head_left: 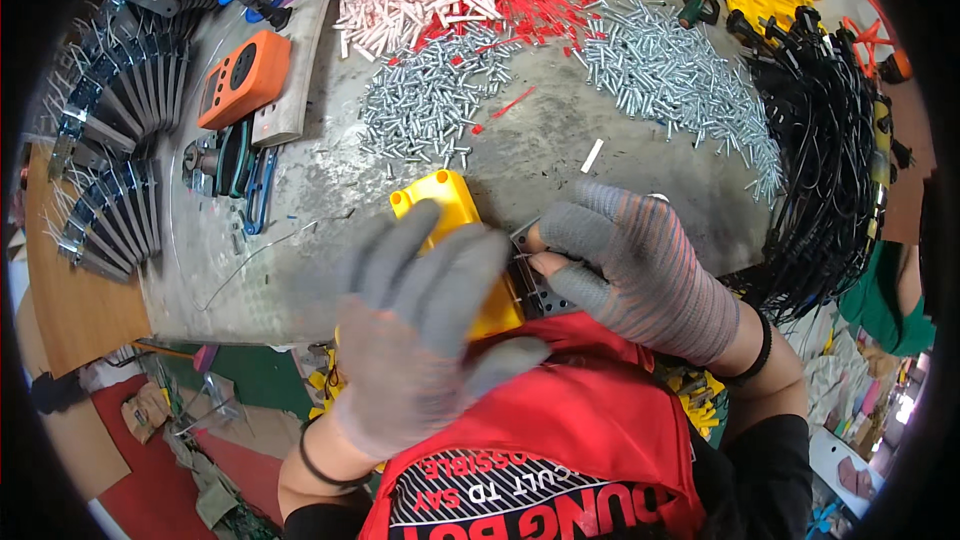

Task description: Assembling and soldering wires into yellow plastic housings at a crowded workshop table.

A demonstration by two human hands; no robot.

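Grey workbench (560, 155) bears both gloved hands: left hand (420, 325) spread open over yellow housing (445, 205), right hand (625, 265) pinching dark plate (540, 290)

Glossy plastic yellow housing (455, 230); shiny metal screws (670, 80).

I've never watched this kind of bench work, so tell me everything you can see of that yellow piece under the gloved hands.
The yellow piece looks like a moulded plastic block, bright and smooth, with rounded corners and a small hole near its far end. It lies on the grey worktop, slanting away from the person. The left hand, in a grey glove, covers its near half. The right hand, gloved with bare fingertips, presses a dark perforated metal plate against its right side. Its underside is hidden.
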